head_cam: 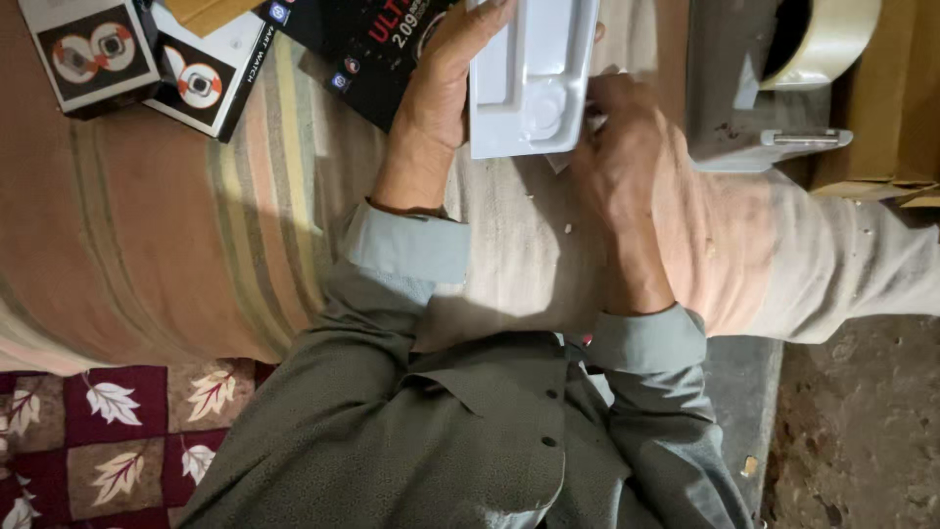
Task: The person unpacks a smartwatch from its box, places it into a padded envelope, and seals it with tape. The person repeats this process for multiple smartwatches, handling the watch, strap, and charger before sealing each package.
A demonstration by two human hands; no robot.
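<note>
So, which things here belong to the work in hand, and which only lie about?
In hand:
white plastic tray, held by left hand and right hand

Lying about:
black box
two small boxes
tape roll
striped cloth

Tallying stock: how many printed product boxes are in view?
3: two small boxes at the top left, one larger black box beside the left hand. More may lie beyond the frame.

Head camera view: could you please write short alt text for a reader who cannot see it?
A person's left hand holds a white plastic tray while the right hand touches its lower edge, above a striped cloth. Small black boxes lie at upper left and a tape roll at upper right.
</note>
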